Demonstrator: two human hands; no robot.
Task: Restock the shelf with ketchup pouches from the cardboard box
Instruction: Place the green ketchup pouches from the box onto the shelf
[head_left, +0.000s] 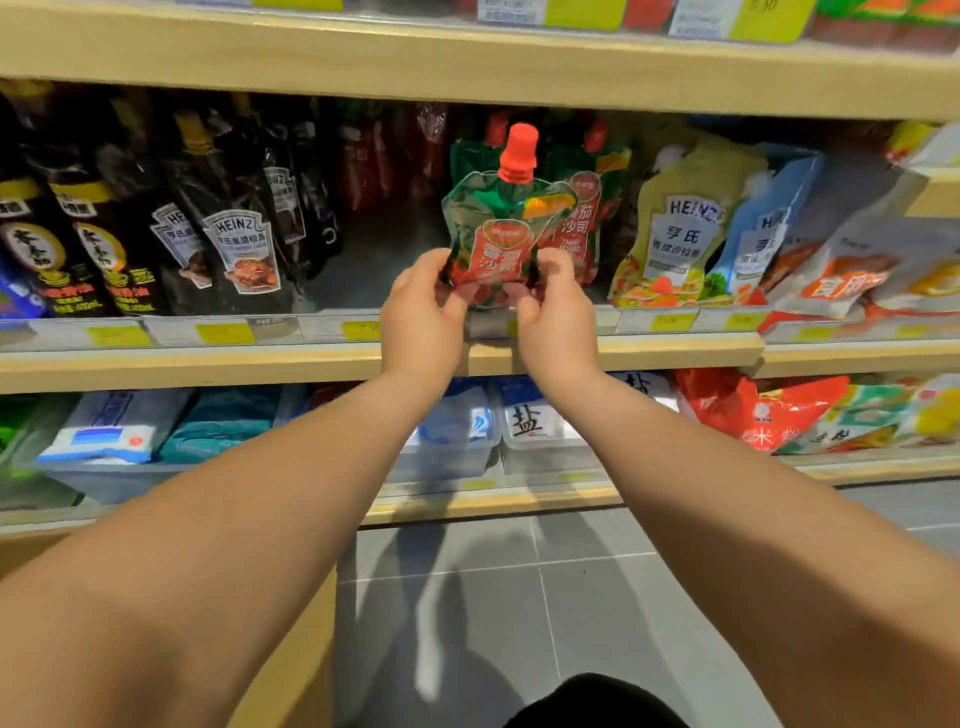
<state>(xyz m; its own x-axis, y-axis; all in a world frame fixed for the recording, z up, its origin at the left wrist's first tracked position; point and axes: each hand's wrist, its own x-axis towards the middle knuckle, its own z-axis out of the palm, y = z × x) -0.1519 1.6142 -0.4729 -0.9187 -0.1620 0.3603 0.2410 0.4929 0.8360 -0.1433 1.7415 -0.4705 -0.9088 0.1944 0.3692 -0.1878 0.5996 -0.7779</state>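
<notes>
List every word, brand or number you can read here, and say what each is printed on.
"HEINZ": black sauce pouch.
"HEINZ" and "亨氏": yellow dressing pouch.
"番茄沙司": ketchup pouch, the one being held; fingers cover its lower print.
"盐": white pack.
Price tags along the shelf edges: too blurred to read.
Smaller print on all the pouches: too small to read.

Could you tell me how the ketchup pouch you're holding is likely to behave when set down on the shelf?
The ketchup pouch looks soft: its film is creased where the left hand and right hand pinch its bottom corners, so it probably flexes. Its tall red cap may make it top-heavy and apt to tip.
</notes>
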